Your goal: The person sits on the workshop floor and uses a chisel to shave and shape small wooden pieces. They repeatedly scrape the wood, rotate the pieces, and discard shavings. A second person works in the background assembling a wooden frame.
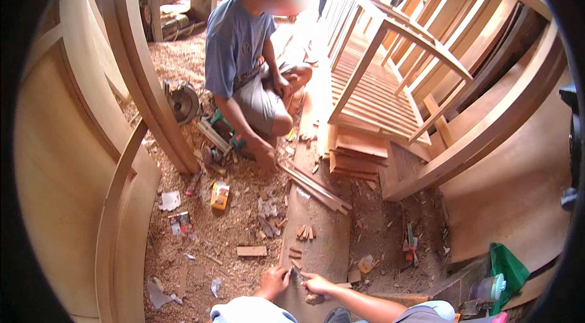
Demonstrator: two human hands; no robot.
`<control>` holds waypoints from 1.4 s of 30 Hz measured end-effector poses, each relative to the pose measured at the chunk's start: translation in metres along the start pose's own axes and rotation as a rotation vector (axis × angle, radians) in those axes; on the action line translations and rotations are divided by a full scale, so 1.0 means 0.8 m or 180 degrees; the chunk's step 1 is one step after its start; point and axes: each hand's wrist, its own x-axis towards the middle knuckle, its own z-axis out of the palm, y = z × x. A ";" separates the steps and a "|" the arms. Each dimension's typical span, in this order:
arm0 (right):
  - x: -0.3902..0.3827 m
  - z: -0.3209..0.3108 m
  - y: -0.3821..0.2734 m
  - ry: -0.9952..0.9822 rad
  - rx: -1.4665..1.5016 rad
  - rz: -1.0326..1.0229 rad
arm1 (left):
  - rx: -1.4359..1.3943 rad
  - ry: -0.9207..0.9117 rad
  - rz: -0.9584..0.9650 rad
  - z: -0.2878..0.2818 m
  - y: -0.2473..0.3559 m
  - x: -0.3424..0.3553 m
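At the bottom centre, my left hand is closed, its fingertips pinched by the tip of a dark blade; what they hold, if anything, is too small to make out. My right hand is wrapped round a dark-bladed hand tool, its exact kind unclear. A brownish wooden-looking lump shows just under the right hand. Both hands are over the near end of a long flat board. Short wood pieces lie on it just beyond them, and long thin wood strips rest across it farther off.
Across from me a person sits on the shavings, one hand by the strips. Near them are a green power tool and a circular saw blade. Wooden frames stand right; curved panels left. A yellow box lies left.
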 end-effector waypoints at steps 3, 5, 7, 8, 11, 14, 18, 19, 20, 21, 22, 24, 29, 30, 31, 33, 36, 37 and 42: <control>-0.002 0.001 -0.004 -0.0115 0.0173 0.0008 | 0.0124 -0.0065 -0.0014 -0.007 0.003 0.003; -0.003 0.001 -0.005 -0.0072 0.0075 -0.0147 | 0.0202 -0.0132 -0.0040 -0.007 0.005 0.003; -0.004 0.001 -0.006 -0.0061 -0.0004 -0.0142 | 0.0223 -0.0207 -0.0076 -0.006 0.006 0.003; -0.004 0.001 -0.007 -0.0067 -0.0039 -0.0064 | 0.0263 -0.0219 -0.0042 -0.005 0.007 0.003; -0.005 0.002 -0.008 -0.0040 -0.0116 -0.0078 | 0.0376 -0.0213 0.0038 -0.003 0.006 0.002; -0.005 0.005 -0.011 0.0023 -0.0129 -0.0157 | 0.0418 -0.0140 0.0022 -0.004 0.004 0.003; -0.002 0.008 -0.016 0.0099 -0.0232 -0.0162 | 0.0337 -0.0177 -0.0020 -0.005 0.002 0.005; -0.001 0.009 -0.017 0.0060 -0.0174 -0.0179 | 0.0342 -0.0269 -0.0081 -0.005 0.001 0.004; 0.000 0.010 -0.017 0.0068 -0.0158 -0.0177 | 0.0300 -0.0197 -0.0015 -0.005 0.000 0.004; 0.002 0.010 -0.017 0.0055 -0.0144 -0.0163 | 0.0286 -0.0184 -0.0010 -0.005 -0.001 0.003; 0.004 0.011 -0.017 0.0063 -0.0190 -0.0217 | 0.0288 -0.0156 -0.0016 -0.004 -0.002 0.002; 0.007 0.012 -0.016 0.0100 -0.0308 -0.0258 | 0.0223 -0.0172 -0.0003 -0.004 -0.004 0.002; 0.011 0.010 -0.015 0.0160 -0.0178 -0.0293 | 0.0221 -0.0088 -0.0073 -0.009 -0.007 0.013; 0.010 0.010 -0.017 0.0152 -0.0166 -0.0221 | 0.0235 -0.0016 -0.0057 -0.010 -0.008 0.017; 0.009 0.008 -0.020 0.0134 -0.0104 -0.0363 | 0.0262 0.0124 -0.0014 -0.012 -0.010 0.023; 0.008 0.005 -0.027 0.0049 0.0011 -0.0502 | 0.0234 0.0126 -0.0008 -0.011 -0.014 0.035; 0.014 -0.001 -0.044 0.0141 0.0274 -0.0384 | 0.0268 0.0001 -0.0030 -0.004 -0.026 0.052; 0.016 0.000 -0.047 0.0370 -0.0313 -0.1078 | 0.0453 -0.0299 -0.0213 0.001 -0.030 0.055; 0.017 -0.003 -0.041 0.0233 -0.0049 -0.0609 | 0.0219 -0.0162 -0.0153 0.015 -0.041 0.037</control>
